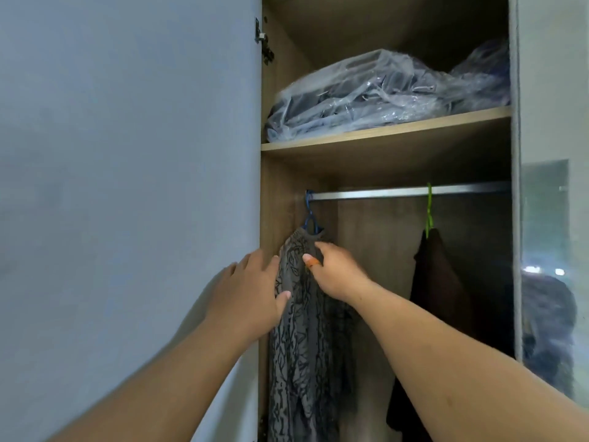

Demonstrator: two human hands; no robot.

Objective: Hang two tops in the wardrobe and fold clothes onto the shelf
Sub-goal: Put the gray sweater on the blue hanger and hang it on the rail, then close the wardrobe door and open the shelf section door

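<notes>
While the patterned top (299, 314) hangs straight down from its blue hanger (309, 218) at the rod's (398, 193) left end, right hand (338, 275) pinches its shoulder, closer than the left hand (251, 291), fingers spread, thumb touching cloth; 2nd dark top (436, 282) hangs well apart.

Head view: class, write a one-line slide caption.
Both hands, left hand and right hand, adjust a patterned grey top on a blue hanger.

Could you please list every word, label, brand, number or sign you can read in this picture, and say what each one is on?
None: no readable text shows anywhere.
The grey patterned top on the blue hanger bears only a dark leaf-like print, no letters.
The clear plastic bags of clothes on the wooden shelf show only glare and creases.
</notes>
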